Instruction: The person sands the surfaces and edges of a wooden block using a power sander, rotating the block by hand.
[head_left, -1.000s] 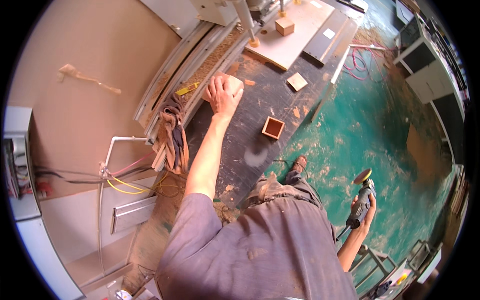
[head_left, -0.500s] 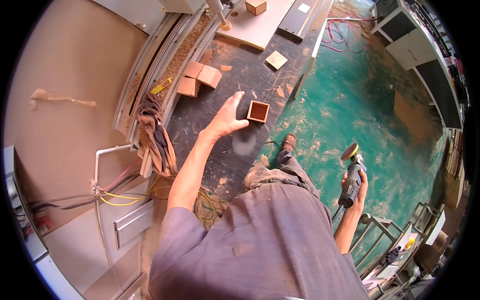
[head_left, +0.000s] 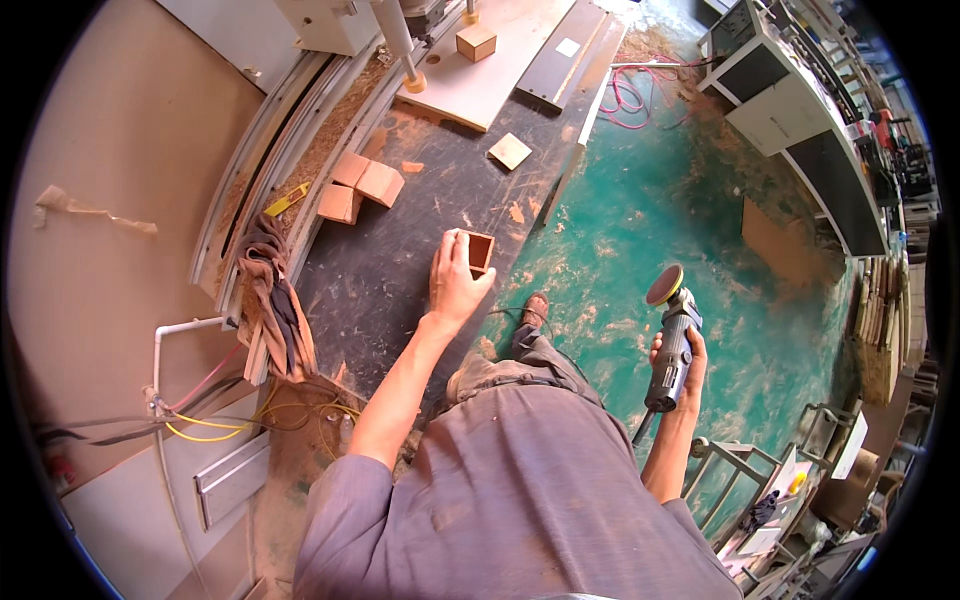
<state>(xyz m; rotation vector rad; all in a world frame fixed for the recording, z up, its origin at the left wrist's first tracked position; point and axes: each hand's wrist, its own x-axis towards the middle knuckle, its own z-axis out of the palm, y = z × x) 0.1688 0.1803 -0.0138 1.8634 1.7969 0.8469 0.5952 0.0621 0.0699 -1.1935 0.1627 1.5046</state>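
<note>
**Small open wooden box under the left hand, sander in the right**

Sawdust dusts the dark bench (head_left: 380,270), which runs beside a teal floor (head_left: 650,200) scattered with the same dust. On the bench, the left hand (head_left: 455,280) curls round a small wooden box (head_left: 478,252). That box is square and hollow, open on the side facing up, with thin walls of reddish-brown wood and a shadowed inside. The left fingers (head_left: 443,262) wrap its near and left walls, partly closed on it, while the thumb lies by its right lower edge; the box rests on the bench just beyond the palm.

Beyond the fingertips, up and to the left, lie a few solid wooden blocks (head_left: 360,186) of paler orange wood, and farther off to the right a flat square offcut (head_left: 510,151). A bundle of dark rags (head_left: 275,300) hangs at the bench edge well left of the wrist.

Held low over the floor, the right hand (head_left: 680,360) grips the body of a handheld disc sander (head_left: 672,335), fingers closed fully round it, its round pad pointing away above the knuckles.
</note>
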